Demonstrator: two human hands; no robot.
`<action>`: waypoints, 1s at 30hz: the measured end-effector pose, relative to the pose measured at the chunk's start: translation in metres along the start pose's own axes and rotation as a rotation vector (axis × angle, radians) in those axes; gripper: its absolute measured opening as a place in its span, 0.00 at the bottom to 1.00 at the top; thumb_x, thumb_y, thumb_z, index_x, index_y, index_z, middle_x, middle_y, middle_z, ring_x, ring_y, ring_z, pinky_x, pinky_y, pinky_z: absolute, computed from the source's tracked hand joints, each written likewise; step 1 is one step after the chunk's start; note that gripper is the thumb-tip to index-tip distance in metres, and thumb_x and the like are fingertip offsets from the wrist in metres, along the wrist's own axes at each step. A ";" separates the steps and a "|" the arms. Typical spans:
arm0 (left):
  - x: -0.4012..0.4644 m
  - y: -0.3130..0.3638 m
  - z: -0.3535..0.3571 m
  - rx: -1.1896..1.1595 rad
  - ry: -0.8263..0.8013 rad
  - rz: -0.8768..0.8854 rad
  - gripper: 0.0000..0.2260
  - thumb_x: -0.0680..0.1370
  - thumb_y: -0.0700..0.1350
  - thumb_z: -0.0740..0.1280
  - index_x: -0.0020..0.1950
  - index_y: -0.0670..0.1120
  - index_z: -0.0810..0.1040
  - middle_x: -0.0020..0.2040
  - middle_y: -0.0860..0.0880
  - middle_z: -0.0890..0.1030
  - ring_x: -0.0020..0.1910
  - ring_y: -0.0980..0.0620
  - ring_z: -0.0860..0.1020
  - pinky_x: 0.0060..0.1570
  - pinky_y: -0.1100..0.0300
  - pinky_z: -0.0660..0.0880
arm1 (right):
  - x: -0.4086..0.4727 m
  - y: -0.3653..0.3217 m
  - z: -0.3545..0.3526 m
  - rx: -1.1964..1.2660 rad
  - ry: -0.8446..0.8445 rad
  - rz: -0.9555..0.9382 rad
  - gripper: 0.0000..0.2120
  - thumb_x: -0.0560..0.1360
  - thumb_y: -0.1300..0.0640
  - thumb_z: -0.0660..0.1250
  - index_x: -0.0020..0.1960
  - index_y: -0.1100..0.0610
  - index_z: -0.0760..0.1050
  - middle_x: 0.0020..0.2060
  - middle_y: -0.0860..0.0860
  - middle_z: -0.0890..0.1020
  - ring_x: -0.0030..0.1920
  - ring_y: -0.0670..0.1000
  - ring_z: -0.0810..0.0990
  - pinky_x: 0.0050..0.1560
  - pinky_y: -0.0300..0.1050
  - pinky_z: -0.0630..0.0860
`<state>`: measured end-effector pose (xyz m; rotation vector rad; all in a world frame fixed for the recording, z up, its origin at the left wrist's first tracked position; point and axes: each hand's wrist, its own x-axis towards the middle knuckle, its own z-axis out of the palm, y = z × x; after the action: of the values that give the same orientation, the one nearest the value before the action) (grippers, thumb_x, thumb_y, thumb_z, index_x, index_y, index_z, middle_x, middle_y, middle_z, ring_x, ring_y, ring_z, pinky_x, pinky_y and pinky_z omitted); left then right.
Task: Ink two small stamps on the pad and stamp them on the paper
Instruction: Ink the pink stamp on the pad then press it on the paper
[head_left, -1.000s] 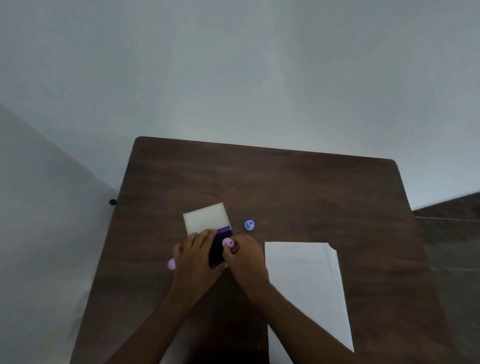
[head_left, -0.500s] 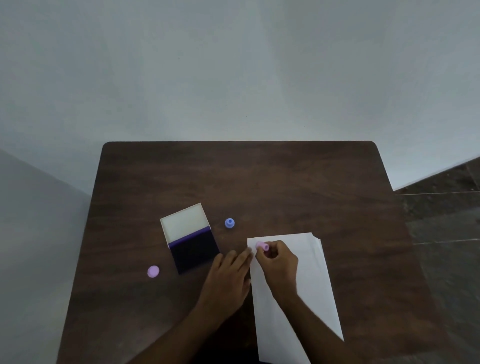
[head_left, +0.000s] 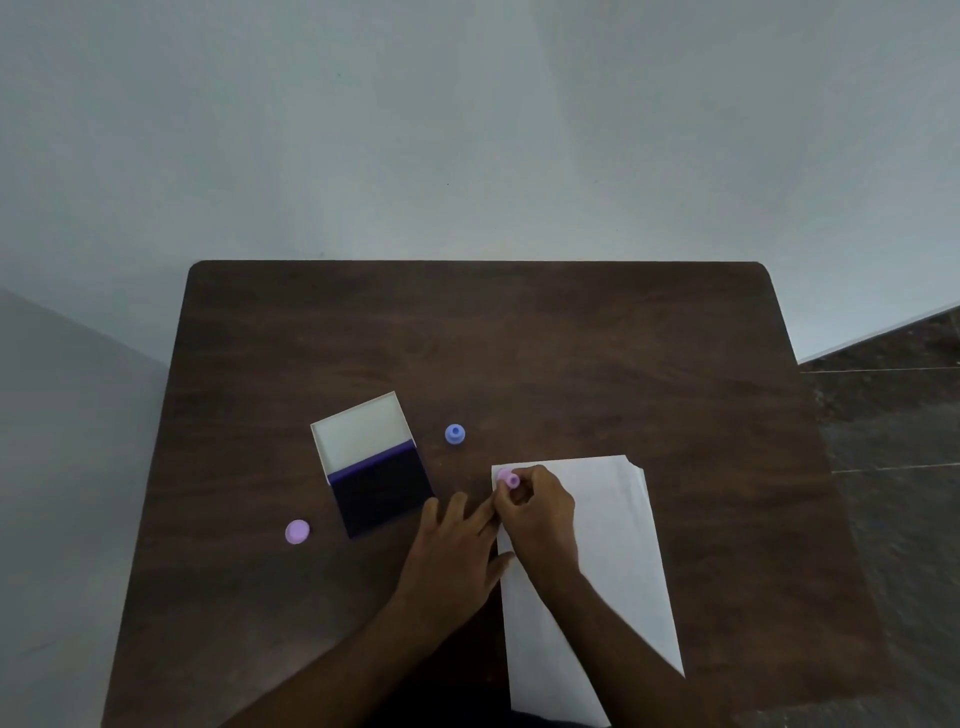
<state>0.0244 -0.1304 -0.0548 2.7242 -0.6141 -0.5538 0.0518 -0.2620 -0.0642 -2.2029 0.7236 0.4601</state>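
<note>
My right hand (head_left: 537, 512) pinches a small pink stamp (head_left: 508, 478) and holds it down on the top left corner of the white paper (head_left: 615, 525). My left hand (head_left: 452, 551) lies flat with fingers spread, its fingertips on the paper's left edge. The ink pad (head_left: 382, 491) sits open to the left, dark pad in front, white lid (head_left: 361, 434) tilted up behind it. A small blue stamp (head_left: 455, 434) stands upright on the table between pad and paper.
A pink round cap (head_left: 297, 531) lies on the brown wooden table (head_left: 519, 353) left of the ink pad. The paper reaches down to the table's near edge. A pale wall is behind the table; dark floor shows at right.
My right hand carried the pink stamp from the ink pad over to the paper's top left corner. My left hand left the pad and came to rest at the paper's left edge.
</note>
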 end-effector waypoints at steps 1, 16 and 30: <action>0.000 0.000 0.001 0.000 0.004 -0.002 0.25 0.77 0.63 0.53 0.70 0.55 0.68 0.69 0.53 0.74 0.65 0.48 0.72 0.70 0.45 0.60 | 0.001 0.000 0.000 -0.005 -0.012 0.007 0.20 0.78 0.44 0.59 0.60 0.58 0.74 0.59 0.55 0.79 0.57 0.53 0.77 0.60 0.41 0.70; -0.005 -0.005 0.011 0.015 0.100 -0.001 0.23 0.72 0.62 0.64 0.64 0.53 0.75 0.59 0.51 0.82 0.55 0.47 0.80 0.60 0.44 0.72 | 0.005 -0.001 0.004 -0.033 -0.139 0.075 0.24 0.80 0.44 0.54 0.70 0.58 0.65 0.69 0.55 0.70 0.67 0.54 0.70 0.70 0.44 0.62; -0.006 -0.009 0.021 0.080 0.097 0.049 0.24 0.70 0.61 0.69 0.62 0.52 0.77 0.58 0.51 0.82 0.54 0.47 0.81 0.57 0.45 0.75 | 0.004 -0.008 0.003 -0.046 -0.133 0.116 0.24 0.79 0.45 0.56 0.69 0.58 0.66 0.68 0.56 0.72 0.66 0.55 0.71 0.69 0.45 0.63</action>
<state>0.0141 -0.1240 -0.0747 2.7832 -0.6899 -0.3905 0.0600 -0.2572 -0.0638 -2.1568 0.7780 0.6808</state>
